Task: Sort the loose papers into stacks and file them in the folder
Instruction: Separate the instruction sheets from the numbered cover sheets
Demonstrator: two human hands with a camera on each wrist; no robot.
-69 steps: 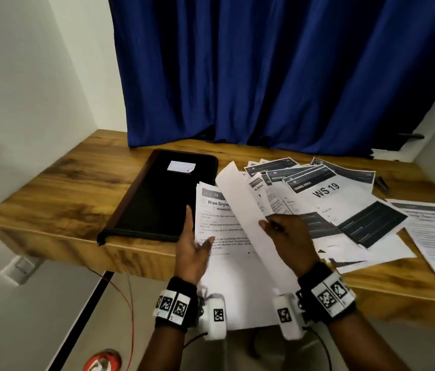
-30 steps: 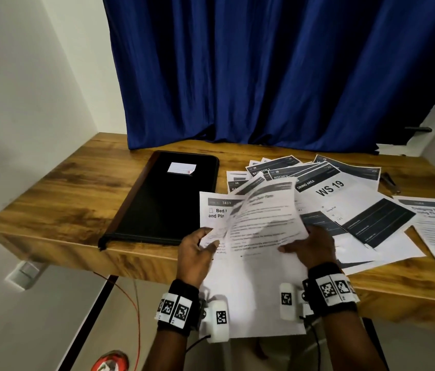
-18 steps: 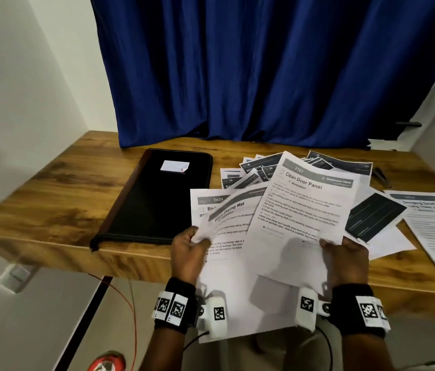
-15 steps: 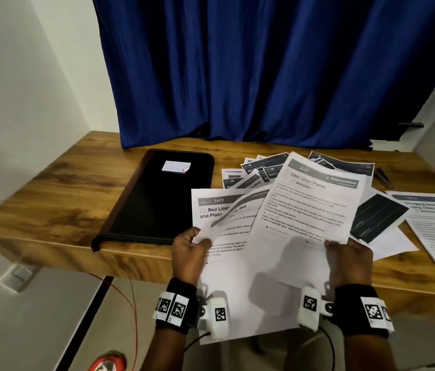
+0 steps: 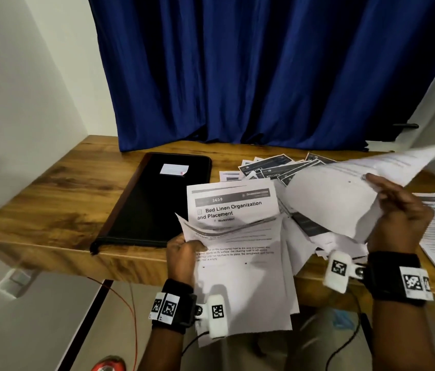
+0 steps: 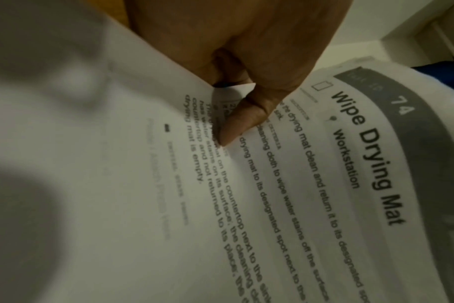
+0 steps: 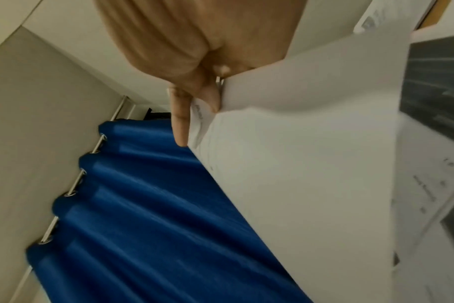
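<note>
Both grip paper: left hand (image 5: 184, 253) stack (image 5: 237, 236), right hand (image 5: 398, 212) sheet (image 5: 331, 202).

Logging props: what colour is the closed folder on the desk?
Black folder, seen best in the head view.

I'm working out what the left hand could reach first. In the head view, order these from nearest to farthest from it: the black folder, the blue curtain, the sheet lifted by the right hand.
1. Black folder: just left of the left hand, flat on the desk.
2. Lifted sheet: across to the right, raised.
3. Blue curtain: behind the desk.
</note>
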